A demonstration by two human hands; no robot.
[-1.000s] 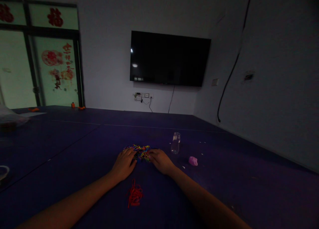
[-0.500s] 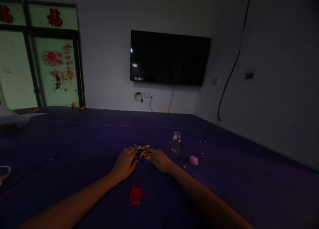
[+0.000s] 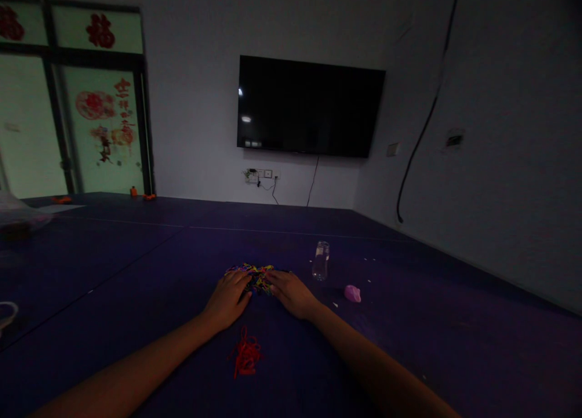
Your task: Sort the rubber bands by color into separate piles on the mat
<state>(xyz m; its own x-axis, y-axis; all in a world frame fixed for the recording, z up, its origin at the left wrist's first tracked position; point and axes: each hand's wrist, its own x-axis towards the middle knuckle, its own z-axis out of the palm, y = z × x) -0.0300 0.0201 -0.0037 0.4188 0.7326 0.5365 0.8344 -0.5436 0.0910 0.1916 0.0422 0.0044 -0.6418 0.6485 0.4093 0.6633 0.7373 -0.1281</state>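
Note:
A pile of many-coloured rubber bands or cords lies on the dark purple surface, yellow, blue and pink strands showing between my hands. My left hand rests on the pile's left side, fingers stretched out. On its right side lies my right hand, palm down with the fingers extended. Both hands partly cover the pile. Nearer to me, between my forearms, sits a small tangle of red cord, touched by neither hand.
A clear glass bottle stands right of my right hand, with a pink lump beyond it and small white scraps around. At far left are a white ring-like item and a clear plastic bag. Orange objects sit by the door.

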